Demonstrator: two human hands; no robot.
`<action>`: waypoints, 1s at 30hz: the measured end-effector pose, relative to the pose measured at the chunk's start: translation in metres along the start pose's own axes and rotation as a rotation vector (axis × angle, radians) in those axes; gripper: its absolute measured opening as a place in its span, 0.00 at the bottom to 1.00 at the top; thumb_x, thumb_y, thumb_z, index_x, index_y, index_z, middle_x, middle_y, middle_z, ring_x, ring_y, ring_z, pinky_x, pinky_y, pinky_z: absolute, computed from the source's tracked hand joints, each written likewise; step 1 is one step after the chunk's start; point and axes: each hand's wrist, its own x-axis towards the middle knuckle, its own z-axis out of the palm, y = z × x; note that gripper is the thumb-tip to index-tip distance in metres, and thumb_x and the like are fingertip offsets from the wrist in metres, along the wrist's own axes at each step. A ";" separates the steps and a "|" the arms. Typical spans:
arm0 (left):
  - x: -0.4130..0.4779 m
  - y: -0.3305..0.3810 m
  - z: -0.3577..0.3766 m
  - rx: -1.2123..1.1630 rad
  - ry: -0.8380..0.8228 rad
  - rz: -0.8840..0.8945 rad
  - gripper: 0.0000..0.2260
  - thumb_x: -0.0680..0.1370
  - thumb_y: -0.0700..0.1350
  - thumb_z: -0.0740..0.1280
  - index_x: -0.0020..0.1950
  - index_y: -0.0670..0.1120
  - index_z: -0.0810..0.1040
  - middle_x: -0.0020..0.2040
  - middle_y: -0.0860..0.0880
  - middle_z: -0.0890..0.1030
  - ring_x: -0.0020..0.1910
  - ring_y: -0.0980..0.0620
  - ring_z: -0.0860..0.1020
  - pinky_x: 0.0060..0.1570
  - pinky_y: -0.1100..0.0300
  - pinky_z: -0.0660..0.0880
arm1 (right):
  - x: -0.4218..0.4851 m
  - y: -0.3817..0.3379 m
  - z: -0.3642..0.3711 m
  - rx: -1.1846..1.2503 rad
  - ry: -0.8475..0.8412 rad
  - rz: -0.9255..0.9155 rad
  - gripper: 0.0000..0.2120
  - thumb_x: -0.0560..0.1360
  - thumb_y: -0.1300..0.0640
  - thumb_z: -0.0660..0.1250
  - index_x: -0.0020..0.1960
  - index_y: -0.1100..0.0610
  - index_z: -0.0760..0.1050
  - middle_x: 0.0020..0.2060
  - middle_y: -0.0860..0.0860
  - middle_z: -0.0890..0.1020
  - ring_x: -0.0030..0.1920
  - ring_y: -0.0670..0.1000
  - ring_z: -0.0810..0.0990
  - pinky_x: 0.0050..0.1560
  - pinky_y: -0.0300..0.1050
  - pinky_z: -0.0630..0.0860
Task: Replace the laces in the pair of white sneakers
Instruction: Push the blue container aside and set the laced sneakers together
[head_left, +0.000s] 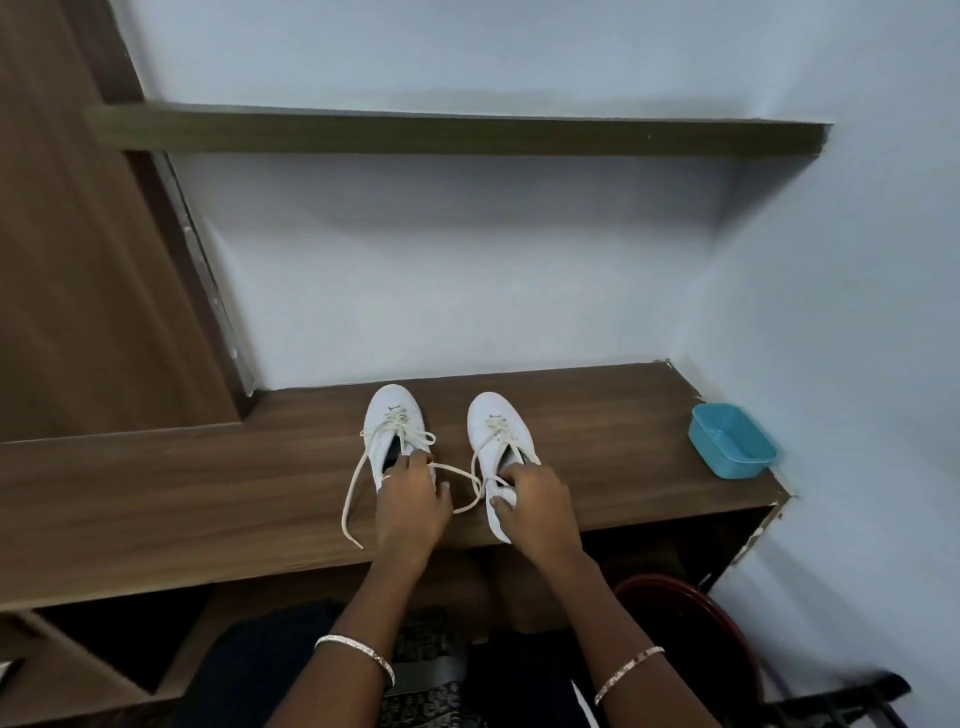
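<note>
Two white sneakers stand side by side on the brown wooden desk (156, 499), toes toward the wall. My left hand (410, 499) grips the heel end of the left sneaker (390, 421), covering its back half. My right hand (535, 504) grips the heel of the right sneaker (491, 431), thumb on its side. Both shoes are laced with cream laces. The left shoe's loose lace (353, 493) trails over the desk to the left, and another loop lies between the two shoes.
A blue plastic tub (730, 439) sits at the desk's right end near the wall. A wooden shelf (467, 135) runs along the wall above. A dark red round object (691, 618) stands below the desk at right. A wooden panel (78, 260) rises at left.
</note>
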 end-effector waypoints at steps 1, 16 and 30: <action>0.003 -0.002 0.002 0.048 -0.028 0.008 0.19 0.75 0.47 0.70 0.63 0.43 0.74 0.61 0.44 0.78 0.59 0.44 0.77 0.55 0.51 0.74 | 0.002 0.000 0.003 -0.049 -0.032 -0.003 0.10 0.74 0.51 0.69 0.53 0.54 0.79 0.50 0.50 0.82 0.53 0.52 0.79 0.52 0.48 0.76; 0.055 -0.009 0.038 0.494 -0.236 -0.131 0.13 0.74 0.47 0.68 0.57 0.51 0.71 0.48 0.52 0.82 0.53 0.51 0.80 0.70 0.52 0.63 | 0.054 0.021 0.041 -0.145 -0.215 0.054 0.10 0.77 0.45 0.69 0.48 0.52 0.79 0.43 0.49 0.82 0.45 0.51 0.82 0.42 0.41 0.71; 0.087 0.118 -0.048 0.289 -0.478 0.093 0.16 0.73 0.49 0.70 0.60 0.51 0.74 0.53 0.51 0.82 0.55 0.51 0.79 0.58 0.59 0.70 | 0.099 -0.007 -0.091 -0.052 -0.408 0.335 0.09 0.76 0.49 0.67 0.43 0.54 0.73 0.44 0.53 0.82 0.47 0.57 0.82 0.40 0.45 0.73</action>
